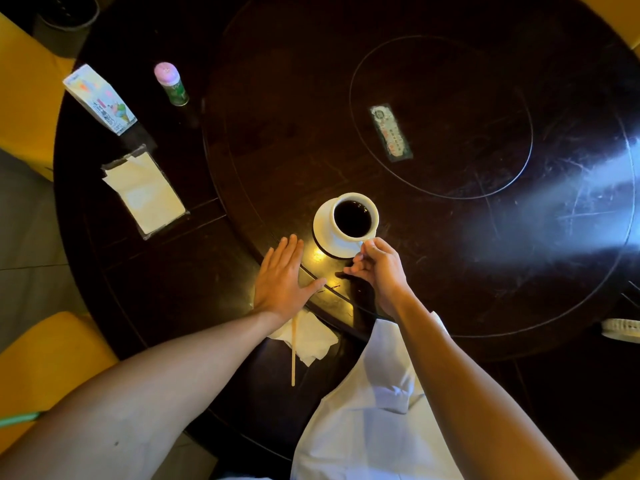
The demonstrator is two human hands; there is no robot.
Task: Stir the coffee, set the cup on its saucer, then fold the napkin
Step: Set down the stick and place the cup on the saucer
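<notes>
Cup on its saucer, right hand at the handle

The right hand (379,268) pinches the handle of the white cup (355,216), which is full of dark coffee and sits on the saucer (323,233) just beyond the fingertips, toward the table's (173,289) near edge. The left hand (282,275) lies flat, fingers straight, beside the saucer. The crumpled napkin (311,337) and wooden stirrer (294,348) lie at the near edge, under the left wrist

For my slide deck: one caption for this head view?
Right hand pinches the coffee cup handle on its saucer; left hand rests flat.
</notes>
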